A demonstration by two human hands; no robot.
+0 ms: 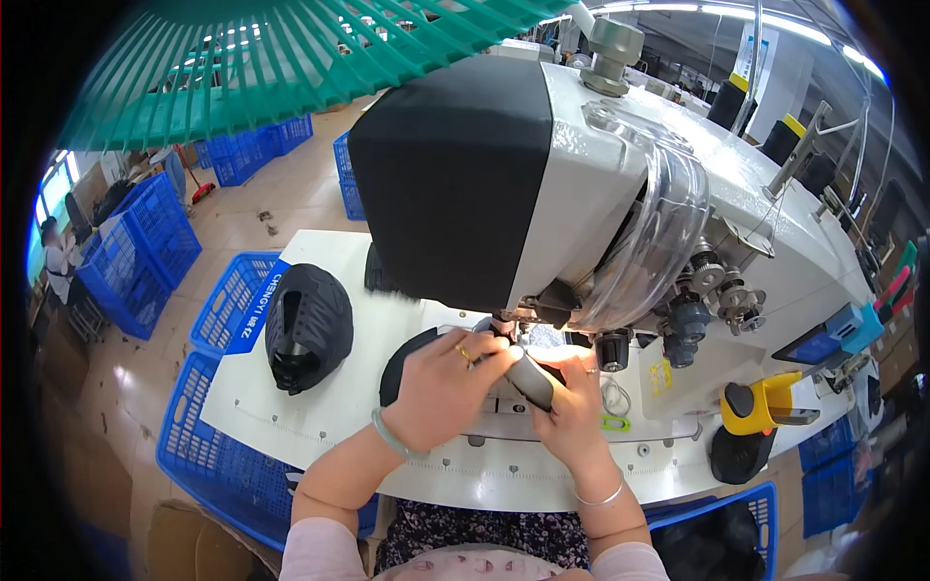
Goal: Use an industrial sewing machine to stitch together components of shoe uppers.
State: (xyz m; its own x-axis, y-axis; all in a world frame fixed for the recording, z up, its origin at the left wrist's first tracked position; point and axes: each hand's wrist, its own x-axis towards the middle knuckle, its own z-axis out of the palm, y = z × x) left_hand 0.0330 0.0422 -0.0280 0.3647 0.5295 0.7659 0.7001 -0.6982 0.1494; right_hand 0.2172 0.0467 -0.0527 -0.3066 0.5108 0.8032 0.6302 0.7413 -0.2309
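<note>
My left hand [448, 389], with a ring and a jade-coloured bangle, is closed on a curved dark grey piece [530, 380] that looks like part of a shoe upper. My right hand [573, 405], wearing a thin silver bracelet, grips the same piece from its right side. Both hands are close below the needle area [523, 327] of a white and black sewing machine [450, 184]. Left of my left hand, a black part [405, 360] lies on the white table, partly covered by that hand. Farther left stands a black shoe upper [308, 329].
The white table [247, 412] has a curved front edge. Blue crates [228, 489] stand at its left, and another blue crate [765, 513] with black items is at lower right. A yellow holder [770, 402] sits at the right. A green fan guard [291, 68] hangs above.
</note>
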